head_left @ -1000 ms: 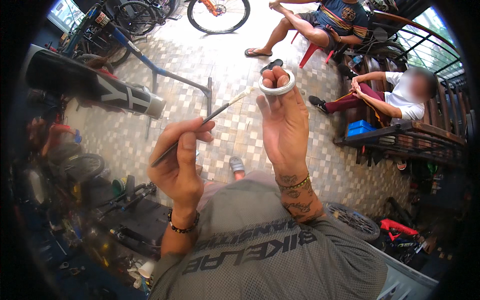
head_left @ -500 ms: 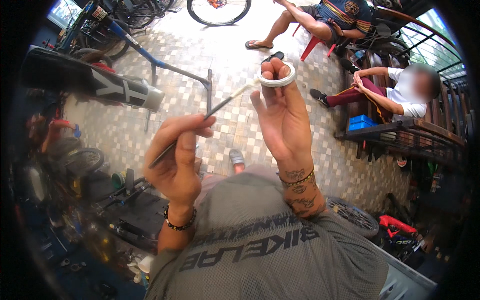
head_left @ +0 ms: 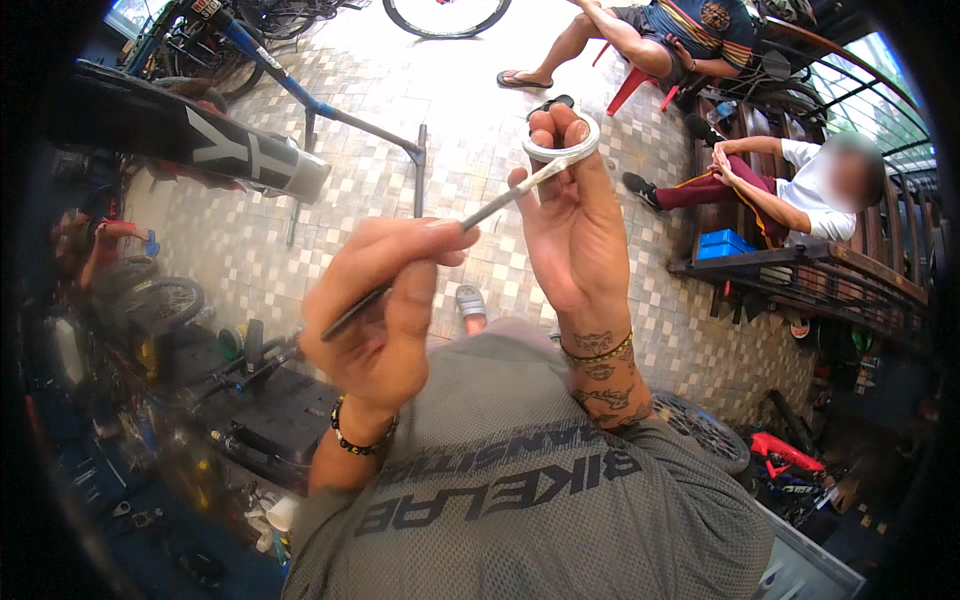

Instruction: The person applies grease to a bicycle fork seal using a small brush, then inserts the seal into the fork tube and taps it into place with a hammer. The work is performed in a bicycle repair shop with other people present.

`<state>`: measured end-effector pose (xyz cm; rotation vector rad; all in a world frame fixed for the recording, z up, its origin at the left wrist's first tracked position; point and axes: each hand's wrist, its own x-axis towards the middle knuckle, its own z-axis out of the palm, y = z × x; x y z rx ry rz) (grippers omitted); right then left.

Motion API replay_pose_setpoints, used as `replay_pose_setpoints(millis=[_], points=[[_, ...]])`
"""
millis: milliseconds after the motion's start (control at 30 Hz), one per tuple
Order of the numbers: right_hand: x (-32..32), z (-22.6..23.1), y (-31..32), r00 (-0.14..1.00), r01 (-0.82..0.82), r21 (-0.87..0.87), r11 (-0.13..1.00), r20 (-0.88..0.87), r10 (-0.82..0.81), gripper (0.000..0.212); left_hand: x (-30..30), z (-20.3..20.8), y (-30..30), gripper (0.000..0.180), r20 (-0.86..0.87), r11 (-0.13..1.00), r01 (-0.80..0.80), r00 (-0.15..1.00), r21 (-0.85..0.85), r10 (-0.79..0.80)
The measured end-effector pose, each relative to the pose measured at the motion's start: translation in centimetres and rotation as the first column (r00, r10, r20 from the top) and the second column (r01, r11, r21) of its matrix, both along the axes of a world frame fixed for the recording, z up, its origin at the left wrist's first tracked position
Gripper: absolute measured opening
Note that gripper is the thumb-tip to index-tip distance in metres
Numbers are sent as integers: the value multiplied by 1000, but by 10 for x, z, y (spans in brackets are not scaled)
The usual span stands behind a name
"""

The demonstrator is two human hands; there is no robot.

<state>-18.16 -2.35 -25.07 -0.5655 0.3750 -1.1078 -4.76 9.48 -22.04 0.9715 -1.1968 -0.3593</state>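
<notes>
**A little brush [head_left: 488,213] on a pale ring [head_left: 593,140]**

The work looks partway along to me. The brush has got to the ring, and its tip seems to touch the near edge. The tip has whitish goo on it. I cannot tell how much of the ring is coated and how much is left, because the goo and the ring are nearly the same colour.

The ring is round, thin and whitish, with a big hole. It is up in the air in the right hand [head_left: 575,240], which grips it with bent fingers; some tips show inside the hole. The left hand [head_left: 372,315], left of the ring and lower, pinches the brush's dark stick.

Farther left of the ring is a fat black tube [head_left: 150,125]. Beyond the ring, someone sits on a red stool [head_left: 630,92]. To its right, a person in a white shirt [head_left: 830,215] sits on a dark bench [head_left: 860,265] near a blue box [head_left: 722,243].
</notes>
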Motion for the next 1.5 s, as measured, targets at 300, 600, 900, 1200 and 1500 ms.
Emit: replay_pose_setpoints(millis=[300, 600, 900, 1200, 1500], points=[[-9, -6, 0, 983, -135, 76, 988, 134, 124, 35, 9, -5, 12, 21, 72, 991, -131, 989, 26, 128], [-14, -8, 2, 901, -333, 158, 930, 342, 265, 27, -7, 8, 21, 19, -86, 996, 39, 996, 77, -32], [-26, -8, 3, 910, -330, 140, 934, 311, 275, 26, 11, 3, 20, 20, -10, 994, -103, 995, 33, 103], [-30, -14, 0, 929, -298, 45, 953, 244, 279, 28, 2, 13, 33, 20, -145, 991, 75, 988, 108, -59], [-35, -18, 0, 936, -319, 22, 948, 167, 311, 31, 12, 9, 23, 20, -211, 990, -23, 976, 142, 53]])
